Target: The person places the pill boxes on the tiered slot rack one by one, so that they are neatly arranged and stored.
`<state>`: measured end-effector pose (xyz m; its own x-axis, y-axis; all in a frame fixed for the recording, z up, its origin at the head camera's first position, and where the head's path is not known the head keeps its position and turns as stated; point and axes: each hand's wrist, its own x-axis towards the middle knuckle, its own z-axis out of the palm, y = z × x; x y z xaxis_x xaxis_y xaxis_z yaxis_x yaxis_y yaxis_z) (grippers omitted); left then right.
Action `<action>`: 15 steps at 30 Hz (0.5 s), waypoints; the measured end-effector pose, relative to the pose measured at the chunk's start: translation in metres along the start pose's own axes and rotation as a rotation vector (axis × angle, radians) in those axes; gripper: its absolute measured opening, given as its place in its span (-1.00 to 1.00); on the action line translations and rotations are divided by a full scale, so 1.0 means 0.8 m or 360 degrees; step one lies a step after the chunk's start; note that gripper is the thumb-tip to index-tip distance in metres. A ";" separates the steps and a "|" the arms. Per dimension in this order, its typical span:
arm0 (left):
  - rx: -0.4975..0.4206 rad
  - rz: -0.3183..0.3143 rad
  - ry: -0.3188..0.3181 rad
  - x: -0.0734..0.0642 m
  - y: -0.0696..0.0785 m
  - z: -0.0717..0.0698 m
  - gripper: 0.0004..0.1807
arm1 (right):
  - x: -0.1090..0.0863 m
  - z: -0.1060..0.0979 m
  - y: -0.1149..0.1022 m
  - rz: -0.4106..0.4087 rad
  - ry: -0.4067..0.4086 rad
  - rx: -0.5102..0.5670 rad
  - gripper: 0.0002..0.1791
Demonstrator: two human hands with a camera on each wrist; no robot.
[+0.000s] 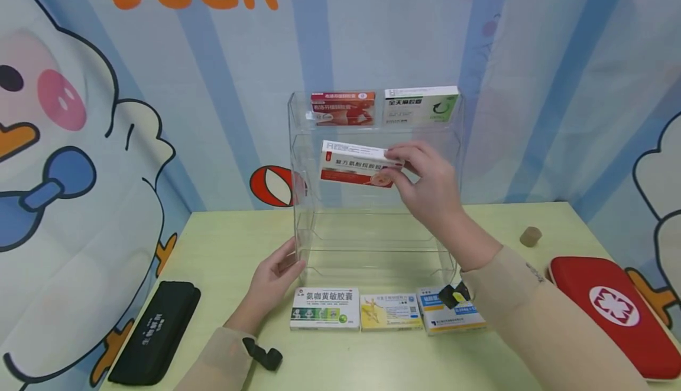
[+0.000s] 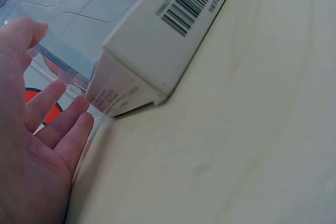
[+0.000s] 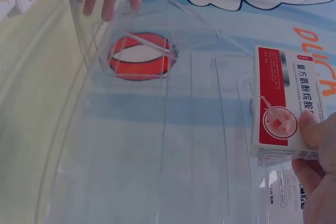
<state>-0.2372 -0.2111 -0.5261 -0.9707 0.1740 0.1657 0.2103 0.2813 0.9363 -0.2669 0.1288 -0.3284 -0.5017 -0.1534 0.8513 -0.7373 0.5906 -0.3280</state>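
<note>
My right hand [image 1: 428, 184] pinches one end of a red-and-white medicine box [image 1: 348, 165] between thumb and fingers. The box is held at the middle level of a clear plastic tiered rack [image 1: 372, 261], its printed front facing me. On the top tier stand a red medicine box [image 1: 343, 109] and a white-and-green one [image 1: 420, 107]. At the rack's lower left side is my left hand [image 1: 272, 284], its fingers [image 2: 68, 116] extended along the side wall.
In front of the rack lie a white-and-green box [image 1: 324, 309], a yellow box [image 1: 390, 312] and a blue-and-white box [image 1: 452, 314]. A black case [image 1: 154, 332] lies left; a red first-aid case [image 1: 612, 314] and a small brown cylinder [image 1: 531, 236] are right.
</note>
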 end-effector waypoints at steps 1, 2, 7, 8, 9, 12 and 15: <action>-0.0001 0.0000 -0.0002 0.000 0.000 0.000 -0.28 | 0.004 0.001 0.002 0.0017 0.0017 0.0013 -0.74; -0.0002 0.0000 -0.0004 0.001 0.001 0.000 -0.28 | 0.008 0.002 0.003 0.0040 0.0032 0.0023 -0.74; -0.0008 0.0007 -0.0015 0.000 0.000 0.000 -0.28 | 0.022 0.009 0.007 0.0142 0.0082 0.0069 -0.72; -0.0011 0.0010 -0.0014 0.000 0.000 0.000 -0.28 | 0.025 0.009 0.007 0.0153 0.0086 0.0070 -0.72; -0.0011 0.0013 -0.0012 0.000 0.001 0.000 -0.28 | 0.028 0.010 0.008 0.0159 0.0090 0.0072 -0.73; -0.0012 0.0022 -0.0010 0.000 0.002 0.000 -0.29 | 0.035 0.014 0.011 0.0171 0.0097 0.0054 -0.74; -0.0003 0.0024 -0.0009 0.000 0.002 -0.001 -0.29 | 0.040 0.018 0.014 0.0178 0.0099 -0.0001 -0.74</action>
<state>-0.2369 -0.2110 -0.5244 -0.9667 0.1834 0.1783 0.2248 0.2770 0.9342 -0.2979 0.1191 -0.3104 -0.5516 -0.0370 0.8333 -0.6782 0.6016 -0.4221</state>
